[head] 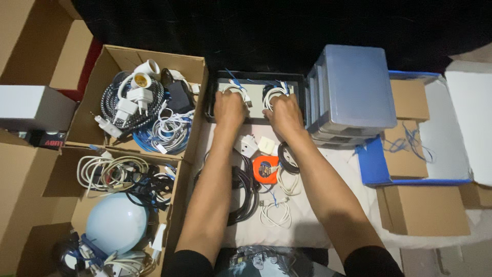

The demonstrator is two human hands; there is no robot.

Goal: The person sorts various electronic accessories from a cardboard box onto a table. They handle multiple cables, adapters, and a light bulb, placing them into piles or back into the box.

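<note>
An open brown cardboard box [195,64] at about ten o'clock holds cables and white plugs. Below it, at eight o'clock, a second open cardboard box [61,164] holds more cords and a pale round globe. At nine o'clock lies a white rectangular box [31,105], and just under it a small black package with a red label [43,141]. At three o'clock sits an open blue-and-white box [376,166] with brown cardboard pieces inside. A flat brown carton [423,210] lies at four o'clock.
</note>
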